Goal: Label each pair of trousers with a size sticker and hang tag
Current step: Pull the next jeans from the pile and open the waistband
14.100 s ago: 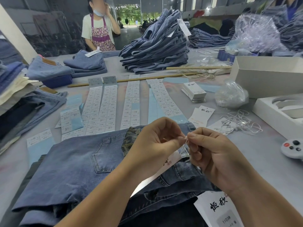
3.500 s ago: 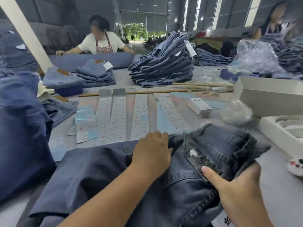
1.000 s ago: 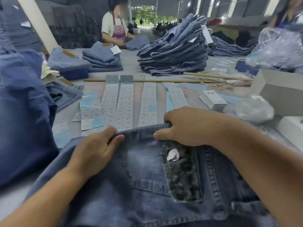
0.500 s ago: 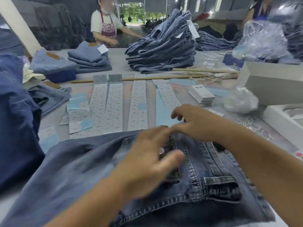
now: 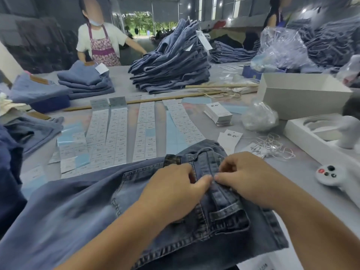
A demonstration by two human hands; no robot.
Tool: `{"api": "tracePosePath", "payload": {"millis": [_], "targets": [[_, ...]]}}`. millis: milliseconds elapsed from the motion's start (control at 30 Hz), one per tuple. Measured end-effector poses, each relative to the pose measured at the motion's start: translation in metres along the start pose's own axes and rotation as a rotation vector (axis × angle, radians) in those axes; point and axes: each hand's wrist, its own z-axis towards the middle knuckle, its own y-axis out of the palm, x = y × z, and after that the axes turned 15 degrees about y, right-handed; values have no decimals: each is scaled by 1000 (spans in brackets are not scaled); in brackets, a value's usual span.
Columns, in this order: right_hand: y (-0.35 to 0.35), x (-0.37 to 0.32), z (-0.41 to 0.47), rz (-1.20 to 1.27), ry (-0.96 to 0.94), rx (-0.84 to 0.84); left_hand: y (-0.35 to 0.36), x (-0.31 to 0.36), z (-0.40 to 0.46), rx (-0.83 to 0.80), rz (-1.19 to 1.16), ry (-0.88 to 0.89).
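Moved since half a second ago: left hand (image 5: 175, 193) off its mid-air sweep, now down on the jeans (image 5: 81, 215); right hand (image 5: 247, 180) pulled back from the sticker sheets (image 5: 109, 137) onto the waistband. Both pinching denim at the belt loop, thumb tips nearly touching. Jeans flat on the grey table (image 5: 303, 172), waistband toward the stickers, back pocket just left of the left hand. Loose hang tag (image 5: 229, 139) beyond the waistband, near the white strings (image 5: 272, 147). Tag stack (image 5: 220, 114) farther back, beside a clear plastic bag (image 5: 259, 117). White controller (image 5: 329, 174) to the right. Tall pile of folded jeans (image 5: 173, 65) at the far side.
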Motion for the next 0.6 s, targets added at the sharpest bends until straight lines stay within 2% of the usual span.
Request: {"api": "tracePosePath", "payload": {"millis": [67,200,333,400,533,600], "targets": [[5,-4,-1,171,-44,-44,-6,4,9,-56,-74,-48],[14,-7,-9,592,-147,-280,-17,2,8,-82,-392,-96],[30,-4,-21,606,-309,-350,-13,-10,-2,-47,-516,-147],[32,-1,-25,569,-320,-263,-8,-16,-8,-48,-647,-152],[31,4,-31,431,-269,20,-6,-25,-22,-4,-929,-188],[33,5,-34,425,-210,69,-5,-28,-27,25,-1023,-201]]}}
